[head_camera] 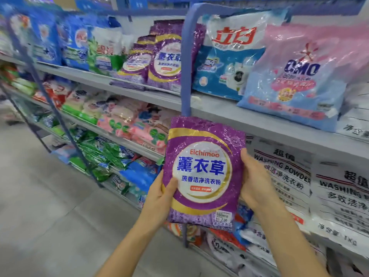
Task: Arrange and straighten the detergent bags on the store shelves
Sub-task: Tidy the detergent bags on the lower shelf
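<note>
Store aisle, grey tiled floor [40, 186], long shelving crammed with detergent. Left thumb [172, 185] pressed on the front of the purple bag [203, 172], remaining fingers curled out of sight behind its lower left edge: a firm grip by the left hand [157, 198]. Right hand [254, 182] clasping the opposite edge, thumb along the side, fingers hidden behind. Bag held upright, label outward, clear of every shelf, in front of the blue post [186, 66] and below the upper shelf [139, 92].

Best handled by keeping both grips low on the sides, so the powder probably settles downward. Worth raising toward the matching purple bags [163, 58] just left of the post, setting down on the bottom seam, label forward, level with its neighbours. No squeezing the film near the top.

Sealed and plump, price sticker at the lower right corner. Right of the post, a blue-and-white bag [225, 56] and a pink-and-blue bag [295, 76], both full, the latter tilted against its neighbour. Lower down, white sacks [283, 176] marked washing powder.
</note>
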Demonstrator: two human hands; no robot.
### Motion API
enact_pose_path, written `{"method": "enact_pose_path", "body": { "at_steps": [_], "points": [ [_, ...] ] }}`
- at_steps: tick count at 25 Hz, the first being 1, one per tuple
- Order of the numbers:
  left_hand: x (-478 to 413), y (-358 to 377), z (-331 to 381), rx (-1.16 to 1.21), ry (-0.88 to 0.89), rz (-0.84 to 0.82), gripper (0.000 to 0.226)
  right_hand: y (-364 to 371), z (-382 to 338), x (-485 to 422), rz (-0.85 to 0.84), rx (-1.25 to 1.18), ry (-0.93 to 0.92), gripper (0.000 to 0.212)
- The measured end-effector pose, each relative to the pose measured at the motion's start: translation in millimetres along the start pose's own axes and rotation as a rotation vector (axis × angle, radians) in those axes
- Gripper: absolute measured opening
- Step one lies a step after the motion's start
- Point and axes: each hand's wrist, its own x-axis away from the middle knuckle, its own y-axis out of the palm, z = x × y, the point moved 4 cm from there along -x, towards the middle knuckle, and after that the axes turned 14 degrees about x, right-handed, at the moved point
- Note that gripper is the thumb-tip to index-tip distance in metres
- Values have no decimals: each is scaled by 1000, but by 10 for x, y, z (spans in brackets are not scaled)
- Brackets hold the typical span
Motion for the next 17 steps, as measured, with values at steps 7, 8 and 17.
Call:
{"method": "enact_pose_path", "body": {
  "at_steps": [7, 8, 17],
  "points": [
    [-344, -965, 550, 10, 135, 113, 21, 1327, -171, -688, -98, 146, -163, 23],
    [-437, -1083, 609, 23, 147, 133, 21, 1497, -203, -798, -124, 169, -190, 24],
    [-1933, -1869, 1181, 120, 243, 277, 20, 2337, -252, -1781, -421, 581, -283, 47]
  ]
}}
